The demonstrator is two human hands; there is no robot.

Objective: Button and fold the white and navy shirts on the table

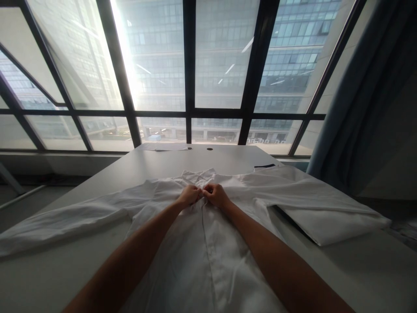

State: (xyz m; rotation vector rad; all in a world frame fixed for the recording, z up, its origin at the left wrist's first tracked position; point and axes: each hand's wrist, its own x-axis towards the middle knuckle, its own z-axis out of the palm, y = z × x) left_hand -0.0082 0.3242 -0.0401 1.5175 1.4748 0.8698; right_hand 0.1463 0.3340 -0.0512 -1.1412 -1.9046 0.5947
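A white long-sleeved shirt (182,261) lies spread front side up, its collar (198,176) pointing away from me and its sleeves stretched out to both sides. Just below the collar, my left hand (190,195) is closed, pinching the shirt's front edge. My right hand (215,194) touches or nearly touches it, fingers also pinched on the front opening. Whether a button sits between the fingertips is too small to make out. Below my hands the front opening runs down toward me as a long seam.
The shirt lies on a white table (224,161). A flat piece with a dark edge (296,224) lies by the right sleeve (339,221). White sheets (166,147) rest at the far edge, near round dark holes. Large windows (159,56) stand behind, with a blue-grey curtain (345,117) at right.
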